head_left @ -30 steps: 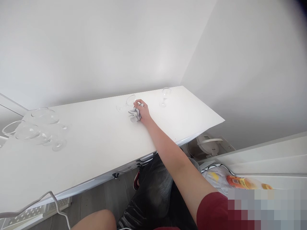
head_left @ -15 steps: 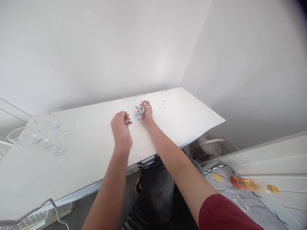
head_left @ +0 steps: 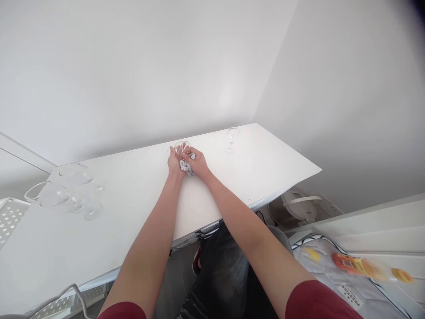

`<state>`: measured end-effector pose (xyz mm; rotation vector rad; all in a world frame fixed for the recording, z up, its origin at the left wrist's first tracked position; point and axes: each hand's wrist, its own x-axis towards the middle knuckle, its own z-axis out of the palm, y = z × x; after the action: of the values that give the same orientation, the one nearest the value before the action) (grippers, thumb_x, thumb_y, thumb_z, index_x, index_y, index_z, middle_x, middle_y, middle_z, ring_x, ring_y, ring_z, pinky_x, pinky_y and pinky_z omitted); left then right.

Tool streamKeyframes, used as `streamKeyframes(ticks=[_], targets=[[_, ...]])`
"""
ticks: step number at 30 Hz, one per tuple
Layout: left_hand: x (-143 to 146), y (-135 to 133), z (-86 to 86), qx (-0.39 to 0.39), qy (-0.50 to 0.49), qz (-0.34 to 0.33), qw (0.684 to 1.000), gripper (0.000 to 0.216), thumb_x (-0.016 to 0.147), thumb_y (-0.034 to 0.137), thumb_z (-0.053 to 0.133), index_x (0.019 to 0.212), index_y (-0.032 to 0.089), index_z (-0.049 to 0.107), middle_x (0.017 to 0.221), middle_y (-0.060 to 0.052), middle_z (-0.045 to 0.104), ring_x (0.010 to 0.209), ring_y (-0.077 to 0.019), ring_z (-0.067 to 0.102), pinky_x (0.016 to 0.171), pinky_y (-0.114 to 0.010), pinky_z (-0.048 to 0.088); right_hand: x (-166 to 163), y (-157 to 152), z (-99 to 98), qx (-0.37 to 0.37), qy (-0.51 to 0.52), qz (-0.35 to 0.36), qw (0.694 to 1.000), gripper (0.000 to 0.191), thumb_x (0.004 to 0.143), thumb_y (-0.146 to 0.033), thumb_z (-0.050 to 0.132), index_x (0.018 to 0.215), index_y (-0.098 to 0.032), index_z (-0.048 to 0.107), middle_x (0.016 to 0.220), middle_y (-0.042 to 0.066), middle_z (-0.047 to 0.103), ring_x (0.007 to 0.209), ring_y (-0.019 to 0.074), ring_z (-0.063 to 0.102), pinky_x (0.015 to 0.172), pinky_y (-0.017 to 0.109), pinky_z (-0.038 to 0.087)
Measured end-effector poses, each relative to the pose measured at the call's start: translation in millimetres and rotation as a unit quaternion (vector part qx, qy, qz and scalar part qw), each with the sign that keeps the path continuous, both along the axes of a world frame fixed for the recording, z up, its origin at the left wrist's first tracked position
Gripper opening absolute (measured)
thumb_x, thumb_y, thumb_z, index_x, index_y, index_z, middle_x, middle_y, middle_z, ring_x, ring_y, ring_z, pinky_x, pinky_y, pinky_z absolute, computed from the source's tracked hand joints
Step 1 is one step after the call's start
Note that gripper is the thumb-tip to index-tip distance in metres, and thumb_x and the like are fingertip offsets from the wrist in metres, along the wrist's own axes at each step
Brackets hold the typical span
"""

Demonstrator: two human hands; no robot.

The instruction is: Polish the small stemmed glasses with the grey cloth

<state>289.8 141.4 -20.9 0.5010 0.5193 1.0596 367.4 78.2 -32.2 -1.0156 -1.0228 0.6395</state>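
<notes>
Near the back of the white table (head_left: 133, 186), my left hand (head_left: 174, 163) is wrapped round the bowl of a clear stemmed glass (head_left: 182, 145), tilted with its rim towards me. My right hand (head_left: 198, 163) grips a bunched grey-white cloth (head_left: 187, 166) and presses it at the glass's rim, close against the left hand. The stem and foot are faint, partly hidden behind the left hand. Another stemmed glass (head_left: 231, 139) stands upright to the right, apart from my hands.
Several clear stemmed glasses (head_left: 75, 190) lie at the table's left end. A metal rail (head_left: 78, 290) is at lower left, a perforated white panel (head_left: 13, 219) at far left. To the lower right, an orange-labelled bottle (head_left: 361, 266) lies on a quilted mattress (head_left: 318, 261).
My left hand has moved to the glass that was lying on the table and taken hold of it. The right hand has brought the cloth against its rim.
</notes>
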Motion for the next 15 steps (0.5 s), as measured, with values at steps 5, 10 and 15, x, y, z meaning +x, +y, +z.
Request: streamKeyframes(ticks=[5, 10, 15], targets=[[-3, 15, -3.7, 0.027, 0.002, 0.069, 0.997, 0.033, 0.102, 0.052, 0.053, 0.096, 0.02, 0.061, 0.113, -0.01, 0.072, 0.091, -0.0188, 0.073, 0.079, -0.031, 0.054, 10, 1, 1.4, 0.012, 0.209, -0.079, 0.975, 0.027, 0.089, -0.048, 0.061, 0.103, -0.026, 0.065, 0.076, -0.002, 0.055, 0.07, 0.0144, 0.052, 0.066, 0.026, 0.046], [1, 17, -10.1, 0.034, -0.03, 0.043, 0.998, 0.034, 0.099, 0.046, 0.054, 0.081, 0.018, 0.059, 0.081, -0.004, 0.066, 0.072, -0.0158, 0.066, 0.076, -0.029, 0.053, 17, 8, -5.0, -0.03, 0.316, -0.028, 0.948, 0.045, 0.067, -0.02, 0.064, 0.111, -0.026, 0.056, 0.067, -0.007, 0.049, 0.06, 0.0124, 0.047, 0.055, 0.023, 0.038], [2, 17, -11.3, 0.024, -0.041, 0.001, 0.999, 0.031, 0.097, 0.047, 0.058, 0.086, 0.018, 0.062, 0.085, -0.005, 0.066, 0.075, -0.017, 0.067, 0.073, -0.029, 0.053, 18, 10, -6.4, -0.003, 0.317, -0.042, 0.947, 0.041, 0.062, -0.015, 0.069, 0.101, -0.023, 0.057, 0.083, -0.003, 0.064, 0.077, 0.0142, 0.06, 0.067, 0.025, 0.047]])
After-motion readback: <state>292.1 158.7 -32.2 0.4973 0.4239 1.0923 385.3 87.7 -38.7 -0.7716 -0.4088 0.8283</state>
